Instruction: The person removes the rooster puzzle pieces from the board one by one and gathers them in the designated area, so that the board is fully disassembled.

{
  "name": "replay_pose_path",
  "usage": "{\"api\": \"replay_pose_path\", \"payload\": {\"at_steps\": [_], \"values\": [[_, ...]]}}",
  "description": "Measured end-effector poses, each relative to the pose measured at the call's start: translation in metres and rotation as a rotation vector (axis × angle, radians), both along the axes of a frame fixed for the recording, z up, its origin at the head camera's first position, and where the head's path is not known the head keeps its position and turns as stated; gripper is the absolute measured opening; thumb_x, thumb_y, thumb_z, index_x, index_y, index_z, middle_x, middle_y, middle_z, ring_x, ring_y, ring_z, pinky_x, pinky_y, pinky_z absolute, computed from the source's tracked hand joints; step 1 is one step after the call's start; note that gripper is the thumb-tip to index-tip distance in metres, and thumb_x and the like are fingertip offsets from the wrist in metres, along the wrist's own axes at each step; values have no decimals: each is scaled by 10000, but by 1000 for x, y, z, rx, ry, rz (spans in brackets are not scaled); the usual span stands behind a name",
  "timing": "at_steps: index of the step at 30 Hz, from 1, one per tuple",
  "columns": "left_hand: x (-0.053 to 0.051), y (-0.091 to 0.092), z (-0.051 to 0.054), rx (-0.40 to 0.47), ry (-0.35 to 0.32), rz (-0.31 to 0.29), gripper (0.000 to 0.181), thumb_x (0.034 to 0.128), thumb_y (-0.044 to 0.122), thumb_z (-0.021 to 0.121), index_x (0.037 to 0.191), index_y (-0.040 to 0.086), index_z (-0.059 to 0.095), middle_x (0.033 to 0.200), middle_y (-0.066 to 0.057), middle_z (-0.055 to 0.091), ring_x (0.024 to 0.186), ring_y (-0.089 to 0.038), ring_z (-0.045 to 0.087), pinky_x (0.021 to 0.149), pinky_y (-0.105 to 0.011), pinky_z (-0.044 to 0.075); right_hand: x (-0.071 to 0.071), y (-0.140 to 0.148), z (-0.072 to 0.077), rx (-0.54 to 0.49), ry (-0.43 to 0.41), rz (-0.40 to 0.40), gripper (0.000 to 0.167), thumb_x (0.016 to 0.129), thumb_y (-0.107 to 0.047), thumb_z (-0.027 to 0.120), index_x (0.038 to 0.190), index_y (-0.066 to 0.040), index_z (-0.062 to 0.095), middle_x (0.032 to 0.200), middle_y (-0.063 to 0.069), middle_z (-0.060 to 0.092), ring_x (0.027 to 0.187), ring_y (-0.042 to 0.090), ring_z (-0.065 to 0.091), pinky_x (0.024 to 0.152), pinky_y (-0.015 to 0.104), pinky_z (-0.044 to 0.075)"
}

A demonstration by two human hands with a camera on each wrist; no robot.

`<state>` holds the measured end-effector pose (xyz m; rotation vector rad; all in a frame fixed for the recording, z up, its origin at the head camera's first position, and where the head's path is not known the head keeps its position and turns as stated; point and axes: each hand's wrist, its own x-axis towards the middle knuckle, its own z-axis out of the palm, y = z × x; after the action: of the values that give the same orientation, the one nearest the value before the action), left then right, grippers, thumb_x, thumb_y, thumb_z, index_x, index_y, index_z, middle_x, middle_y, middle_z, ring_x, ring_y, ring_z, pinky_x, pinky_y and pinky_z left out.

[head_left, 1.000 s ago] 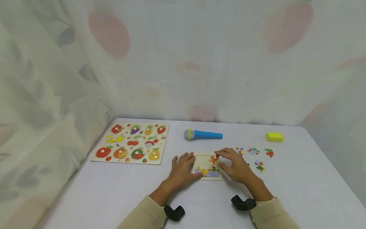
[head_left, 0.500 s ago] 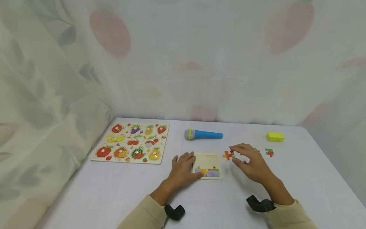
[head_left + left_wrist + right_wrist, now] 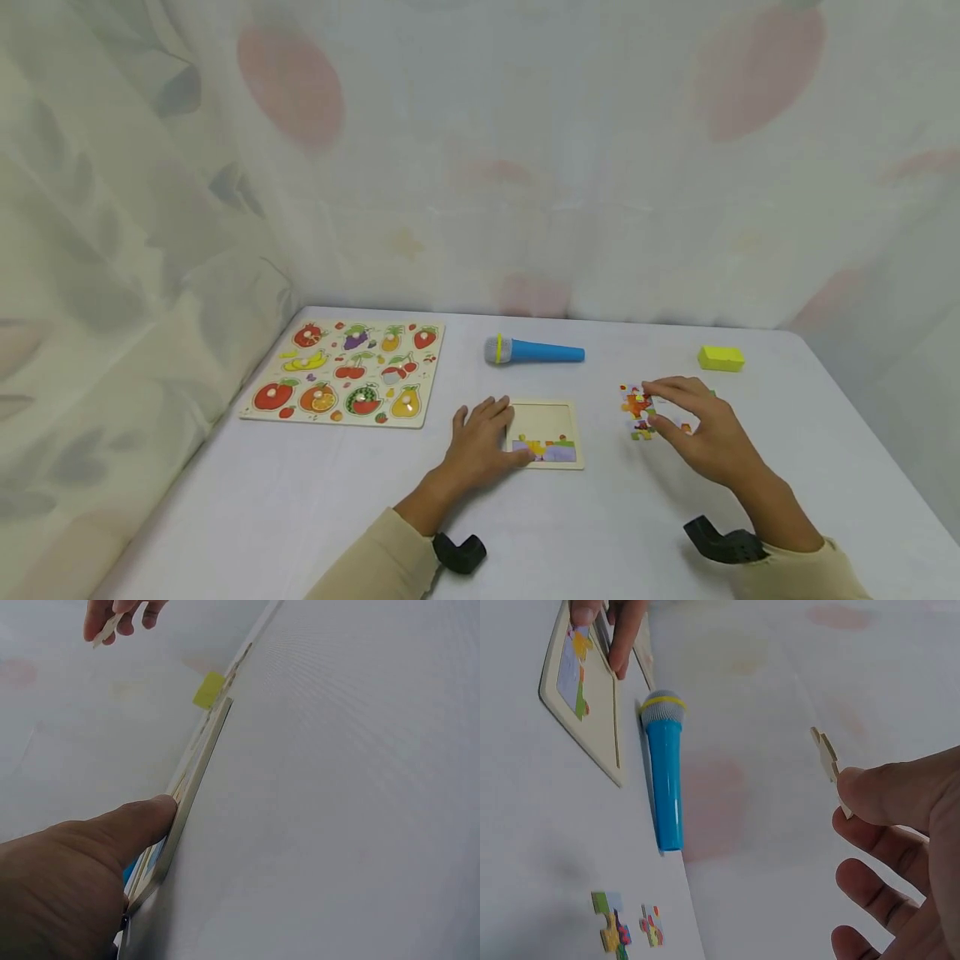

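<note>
My left hand (image 3: 480, 446) rests on the left side of the small wooden puzzle tray (image 3: 579, 433), its thumb pressing near the lower edge. Joined pieces in purple and yellow (image 3: 558, 452) fill the tray's lower part. Off to the right, my right hand (image 3: 712, 433) pinches an orange puzzle piece (image 3: 637, 405) between thumb and fingers, above loose pieces on the table. In the right wrist view the pinched piece (image 3: 827, 756) is seen edge-on, raised off the table. Two loose pieces (image 3: 611, 930) lie below it there; my right hand partly hides others in the head view.
A blue toy microphone (image 3: 547, 352) lies behind the tray. The fruit puzzle board (image 3: 337, 418) is at the left. A yellow block (image 3: 721, 359) stands at the back right, and a curtain (image 3: 525, 167) hangs behind the table.
My right hand has moved from over the tray to the right, carrying the orange piece away. My left hand has stayed on the tray.
</note>
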<state>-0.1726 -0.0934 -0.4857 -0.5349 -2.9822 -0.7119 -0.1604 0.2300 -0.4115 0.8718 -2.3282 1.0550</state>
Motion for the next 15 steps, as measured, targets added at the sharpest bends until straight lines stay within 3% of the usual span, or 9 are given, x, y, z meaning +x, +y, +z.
{"api": "replay_pose_path", "payload": {"at_steps": [15], "values": [[0,0,-1,-5,6,3,755,795,533,716,1365,66,550,1471,-55,428,1374,-265,315,1065,-594,132,7,32,-2,55,34,-90,580,653,152,790,1195,-8,663,1126,40,627,1126,2,461,913,83,317]]}}
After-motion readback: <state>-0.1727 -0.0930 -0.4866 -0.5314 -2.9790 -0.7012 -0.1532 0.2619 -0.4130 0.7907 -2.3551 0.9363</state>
